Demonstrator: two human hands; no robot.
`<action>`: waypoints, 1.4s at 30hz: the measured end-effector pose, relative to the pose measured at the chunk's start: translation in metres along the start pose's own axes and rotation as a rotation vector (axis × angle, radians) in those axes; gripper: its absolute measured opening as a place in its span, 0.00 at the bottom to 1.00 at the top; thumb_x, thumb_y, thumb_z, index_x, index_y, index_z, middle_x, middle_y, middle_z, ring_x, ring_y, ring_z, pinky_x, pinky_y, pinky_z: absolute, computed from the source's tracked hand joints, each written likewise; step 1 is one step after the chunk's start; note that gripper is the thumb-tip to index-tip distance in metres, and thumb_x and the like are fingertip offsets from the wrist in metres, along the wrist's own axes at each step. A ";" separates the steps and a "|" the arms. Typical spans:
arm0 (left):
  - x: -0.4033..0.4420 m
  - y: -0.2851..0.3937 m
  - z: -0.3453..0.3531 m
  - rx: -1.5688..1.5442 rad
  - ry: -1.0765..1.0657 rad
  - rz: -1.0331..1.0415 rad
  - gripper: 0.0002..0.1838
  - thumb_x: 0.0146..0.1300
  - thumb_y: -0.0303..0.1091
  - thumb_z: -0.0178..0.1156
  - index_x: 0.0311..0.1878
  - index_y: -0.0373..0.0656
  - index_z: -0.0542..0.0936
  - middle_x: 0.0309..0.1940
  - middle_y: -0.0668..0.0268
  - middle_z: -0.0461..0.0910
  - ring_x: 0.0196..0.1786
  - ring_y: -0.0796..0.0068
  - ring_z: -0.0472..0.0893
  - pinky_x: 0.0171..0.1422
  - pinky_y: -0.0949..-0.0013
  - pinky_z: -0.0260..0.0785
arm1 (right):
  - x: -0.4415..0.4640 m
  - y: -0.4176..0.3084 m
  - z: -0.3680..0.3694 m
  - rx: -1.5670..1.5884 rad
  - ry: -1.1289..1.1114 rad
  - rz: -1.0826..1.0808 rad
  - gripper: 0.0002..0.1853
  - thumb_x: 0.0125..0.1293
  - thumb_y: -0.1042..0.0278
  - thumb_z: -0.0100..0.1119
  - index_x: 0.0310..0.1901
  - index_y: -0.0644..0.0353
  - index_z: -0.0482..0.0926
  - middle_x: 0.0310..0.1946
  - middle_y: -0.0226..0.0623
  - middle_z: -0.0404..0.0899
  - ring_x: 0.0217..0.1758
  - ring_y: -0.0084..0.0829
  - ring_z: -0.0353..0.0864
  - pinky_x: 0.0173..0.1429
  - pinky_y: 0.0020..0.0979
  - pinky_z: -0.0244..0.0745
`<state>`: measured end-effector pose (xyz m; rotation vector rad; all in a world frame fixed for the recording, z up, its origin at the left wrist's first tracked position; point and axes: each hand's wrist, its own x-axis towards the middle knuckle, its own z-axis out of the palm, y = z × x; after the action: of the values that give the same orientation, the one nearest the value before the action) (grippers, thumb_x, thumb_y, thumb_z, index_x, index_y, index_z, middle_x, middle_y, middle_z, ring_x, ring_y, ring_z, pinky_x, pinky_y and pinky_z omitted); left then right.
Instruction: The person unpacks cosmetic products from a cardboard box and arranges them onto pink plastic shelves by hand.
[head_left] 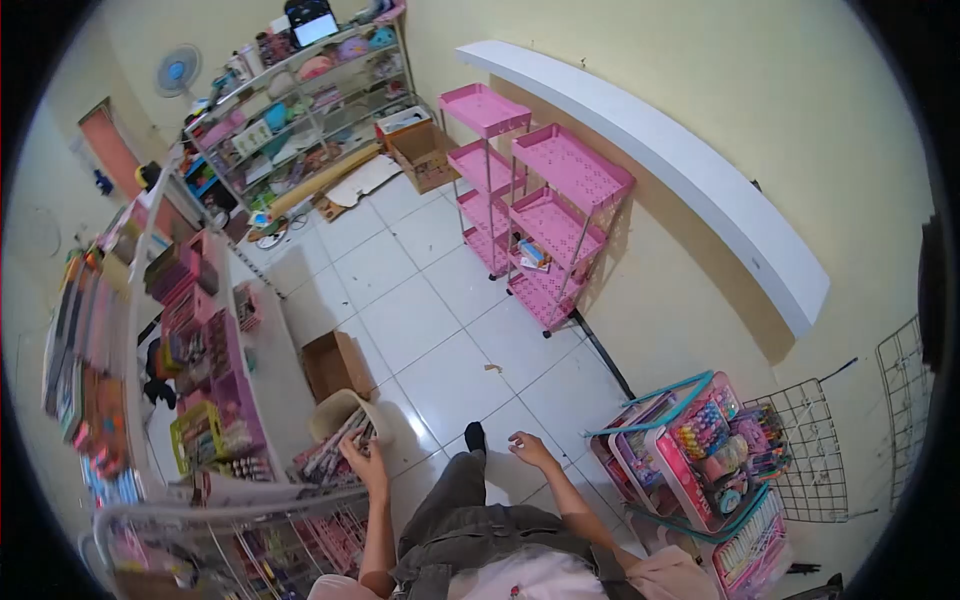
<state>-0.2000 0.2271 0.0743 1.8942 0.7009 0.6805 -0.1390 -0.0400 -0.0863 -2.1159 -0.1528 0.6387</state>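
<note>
My left hand [362, 462] is at the lower centre-left, over a cream bin [378, 420] that holds several rolled or wrapped items [325, 460]. Its fingers are bent near the bin's contents; whether they grip anything is too small to tell. On the other side of my legs, my right hand [530, 449] hangs in the air above the white tiled floor, fingers apart and holding nothing. One foot in a dark sock [475, 436] shows between the hands.
An open cardboard box [336, 366] stands behind the bin. Stocked shelves [262, 380] line the left. Pink trolleys [572, 165] stand by the right wall, below a white ledge [660, 140]. A rack of colourful goods [700, 450] and wire grids [815, 450] are at lower right.
</note>
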 end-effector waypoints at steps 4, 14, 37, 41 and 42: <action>0.093 -0.054 0.057 -0.084 -0.017 -0.088 0.13 0.48 0.25 0.51 0.39 0.36 0.66 0.38 0.60 0.62 0.39 0.69 0.66 0.41 0.71 0.60 | 0.057 0.003 -0.009 -0.035 -0.056 0.099 0.15 0.47 0.64 0.53 0.38 0.59 0.71 0.32 0.41 0.74 0.36 0.34 0.73 0.40 0.30 0.68; 0.178 0.004 0.305 -0.097 -0.492 -0.046 0.15 0.45 0.25 0.54 0.39 0.37 0.67 0.36 0.60 0.66 0.31 0.71 0.71 0.33 0.72 0.64 | 0.175 0.000 -0.113 0.050 0.122 0.126 0.15 0.47 0.70 0.52 0.40 0.62 0.69 0.35 0.42 0.73 0.34 0.33 0.74 0.39 0.28 0.69; 0.246 -0.208 0.717 0.526 -0.861 0.433 0.18 0.43 0.31 0.51 0.41 0.40 0.70 0.40 0.66 0.68 0.48 0.67 0.62 0.48 0.67 0.54 | 0.600 0.141 -0.196 -0.261 0.660 0.064 0.25 0.42 0.65 0.62 0.42 0.67 0.66 0.35 0.42 0.69 0.37 0.37 0.69 0.42 0.32 0.63; 0.247 -0.229 0.754 0.669 -0.859 0.479 0.16 0.44 0.36 0.51 0.39 0.43 0.71 0.39 0.67 0.68 0.50 0.72 0.60 0.50 0.71 0.53 | 0.602 0.159 -0.197 -0.399 0.626 0.169 0.24 0.44 0.61 0.61 0.40 0.67 0.68 0.33 0.41 0.71 0.35 0.34 0.71 0.38 0.30 0.65; 0.246 -0.227 0.757 0.721 -0.871 0.481 0.17 0.44 0.35 0.51 0.40 0.43 0.70 0.41 0.69 0.67 0.49 0.72 0.61 0.47 0.72 0.54 | 0.601 0.165 -0.195 -0.405 0.620 0.180 0.24 0.44 0.61 0.61 0.40 0.67 0.68 0.33 0.41 0.71 0.35 0.34 0.71 0.38 0.30 0.65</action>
<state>0.4668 0.0388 -0.3793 2.7543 -0.1231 -0.2189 0.4539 -0.0788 -0.3579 -2.6385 0.2787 0.0216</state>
